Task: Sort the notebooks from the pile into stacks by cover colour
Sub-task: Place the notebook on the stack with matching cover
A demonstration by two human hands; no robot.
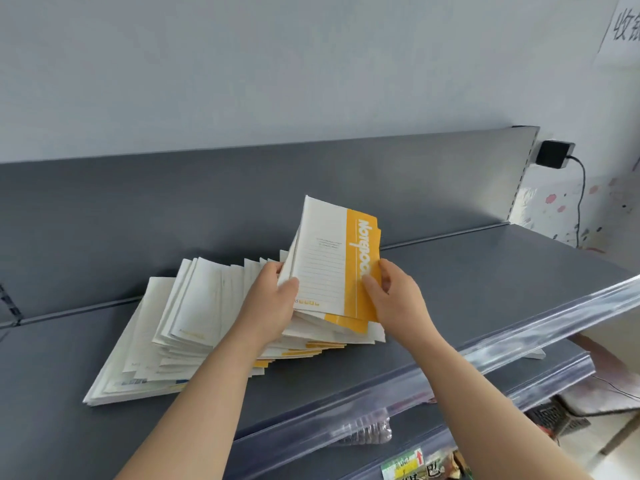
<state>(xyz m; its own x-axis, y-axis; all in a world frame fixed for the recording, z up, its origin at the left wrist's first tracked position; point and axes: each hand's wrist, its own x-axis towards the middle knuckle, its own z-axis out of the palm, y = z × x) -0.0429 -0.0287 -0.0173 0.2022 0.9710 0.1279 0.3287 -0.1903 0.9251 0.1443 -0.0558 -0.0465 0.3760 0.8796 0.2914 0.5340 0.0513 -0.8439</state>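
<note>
A fanned pile of white notebooks (194, 317) lies on a dark grey shelf (485, 271); some show yellow bands, one a blue mark near the front. A white notebook with a yellow band (329, 261) is tilted up off the right end of the pile. My left hand (273, 299) grips its lower left edge, thumb on the cover. My right hand (394, 289) pinches its yellow right edge. More raised notebooks lean behind it, mostly hidden.
The shelf has a grey back panel (242, 195) and a clear plastic price rail (519, 341) along its front edge. A lower shelf holds packaged goods (415, 462). A black power adapter (554, 154) with cable hangs at the right wall.
</note>
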